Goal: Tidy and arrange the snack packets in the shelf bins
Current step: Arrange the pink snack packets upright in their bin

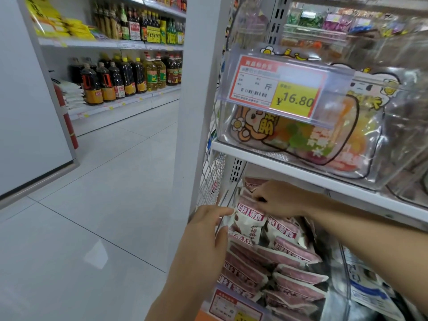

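Right, the upright packet [249,220] sits at the left end of the lower bin [340,269], atop the stacked packets [298,253]. The right hand [278,200] pinches its top edge; the left hand [206,230] — fingers extended — touches its left corner. Keep the pinch on the seal, steady with the left, seat it flush — label outward.

The bare left forearm [176,293] rose from the bottom centre of the frame. The left hand [203,230] stood upright, its fingers loosely extended to the right and the thumb spread below them. The bare right forearm [359,228] reached in from the right edge. Just right of centre, the right hand [278,200], knuckles up, pinched the top of a white-and-maroon plastic snack packet [249,220].
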The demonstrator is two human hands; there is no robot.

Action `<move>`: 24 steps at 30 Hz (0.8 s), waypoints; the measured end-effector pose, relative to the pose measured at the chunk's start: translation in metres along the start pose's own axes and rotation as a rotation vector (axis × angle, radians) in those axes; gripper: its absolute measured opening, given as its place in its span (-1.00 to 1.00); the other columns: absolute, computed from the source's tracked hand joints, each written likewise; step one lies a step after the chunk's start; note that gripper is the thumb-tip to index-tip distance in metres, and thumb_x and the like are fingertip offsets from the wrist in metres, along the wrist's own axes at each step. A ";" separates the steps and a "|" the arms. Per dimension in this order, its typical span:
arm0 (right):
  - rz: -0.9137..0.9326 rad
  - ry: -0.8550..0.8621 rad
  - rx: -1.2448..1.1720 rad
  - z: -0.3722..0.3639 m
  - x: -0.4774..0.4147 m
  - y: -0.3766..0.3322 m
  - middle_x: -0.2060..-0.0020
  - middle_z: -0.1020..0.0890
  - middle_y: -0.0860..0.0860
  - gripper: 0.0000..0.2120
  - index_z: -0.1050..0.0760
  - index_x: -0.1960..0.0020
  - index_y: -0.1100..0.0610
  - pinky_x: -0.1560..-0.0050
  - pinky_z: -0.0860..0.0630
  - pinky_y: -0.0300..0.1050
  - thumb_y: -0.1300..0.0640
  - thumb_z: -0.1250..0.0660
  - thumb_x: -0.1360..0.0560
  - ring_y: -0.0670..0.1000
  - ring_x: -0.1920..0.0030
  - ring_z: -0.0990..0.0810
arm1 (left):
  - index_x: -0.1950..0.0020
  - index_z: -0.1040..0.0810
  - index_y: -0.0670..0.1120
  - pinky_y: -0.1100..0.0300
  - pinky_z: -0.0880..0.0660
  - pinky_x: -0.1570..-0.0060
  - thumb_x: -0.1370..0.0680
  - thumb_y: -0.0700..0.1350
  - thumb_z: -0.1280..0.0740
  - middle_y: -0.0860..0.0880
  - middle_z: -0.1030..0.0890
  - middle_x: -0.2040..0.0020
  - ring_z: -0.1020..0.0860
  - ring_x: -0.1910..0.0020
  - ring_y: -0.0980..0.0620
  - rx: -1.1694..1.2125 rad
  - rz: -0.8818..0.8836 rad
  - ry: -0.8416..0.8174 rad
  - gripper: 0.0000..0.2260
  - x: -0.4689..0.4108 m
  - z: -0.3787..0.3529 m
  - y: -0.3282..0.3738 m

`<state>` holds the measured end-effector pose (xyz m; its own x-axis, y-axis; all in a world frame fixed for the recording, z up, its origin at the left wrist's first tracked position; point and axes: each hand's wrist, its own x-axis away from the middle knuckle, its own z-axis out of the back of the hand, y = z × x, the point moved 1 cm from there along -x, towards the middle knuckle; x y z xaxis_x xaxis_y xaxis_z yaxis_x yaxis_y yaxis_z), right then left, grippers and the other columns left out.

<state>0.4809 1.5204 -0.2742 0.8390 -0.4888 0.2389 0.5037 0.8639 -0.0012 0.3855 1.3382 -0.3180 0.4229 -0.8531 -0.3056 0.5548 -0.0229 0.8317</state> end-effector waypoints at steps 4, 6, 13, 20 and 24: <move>0.036 0.024 0.175 -0.003 -0.004 -0.005 0.38 -0.38 -0.03 -0.70 -0.43 0.14 0.15 0.41 -0.14 -0.20 -0.01 -0.08 -0.63 -0.05 0.36 -0.35 | -0.19 -0.47 0.19 0.37 -0.39 -0.19 -0.59 -0.19 -0.22 0.20 -0.45 -0.16 -0.45 -0.14 0.26 -0.018 -0.001 0.007 -0.70 -0.001 -0.001 -0.002; 0.036 0.109 0.251 -0.006 -0.005 -0.007 0.40 -0.34 -0.08 -0.73 -0.41 0.10 0.10 0.43 -0.11 -0.24 -0.05 -0.10 -0.63 -0.04 0.33 -0.38 | -0.15 -0.44 0.23 0.43 -0.37 -0.14 -0.59 -0.20 -0.22 0.21 -0.45 -0.15 -0.44 -0.13 0.28 -0.026 -0.012 0.014 -0.69 -0.002 -0.002 -0.001; 0.054 0.059 0.097 -0.005 0.027 0.009 0.29 -0.43 -0.16 -0.66 -0.40 -0.06 0.00 0.35 -0.22 -0.36 -0.12 -0.40 -0.42 -0.20 0.32 -0.38 | -0.24 -0.49 0.13 0.64 -0.22 0.01 -0.60 -0.18 -0.19 0.28 -0.37 -0.14 -0.40 -0.07 0.32 -0.144 -0.076 0.006 -0.71 -0.004 -0.011 0.002; 0.048 0.097 0.007 -0.011 0.075 0.029 0.07 -0.52 -0.19 -0.69 -0.46 -0.18 -0.11 0.04 -0.33 -0.33 -0.06 -0.38 -0.45 -0.25 0.17 -0.42 | -0.14 -0.62 0.05 0.51 -0.22 -0.07 -0.55 -0.25 -0.26 0.18 -0.52 -0.06 -0.44 -0.12 0.18 -0.254 -0.138 0.021 -0.72 -0.007 -0.029 0.016; -0.002 0.188 -0.027 -0.013 0.099 0.034 0.02 -0.49 -0.21 -0.48 -0.34 -0.34 -0.20 -0.23 -0.37 -0.14 -0.14 -0.38 -0.41 -0.15 -0.02 -0.47 | -0.07 -0.65 0.05 0.25 -0.30 -0.18 -0.48 -0.29 -0.34 0.10 -0.61 0.00 -0.52 -0.03 0.03 -0.325 -0.127 0.019 -0.70 -0.009 -0.039 0.018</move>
<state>0.5836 1.4996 -0.2631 0.8605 -0.5066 0.0538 0.5084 0.8607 -0.0279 0.4197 1.3661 -0.3178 0.3472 -0.8441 -0.4085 0.8017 0.0411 0.5963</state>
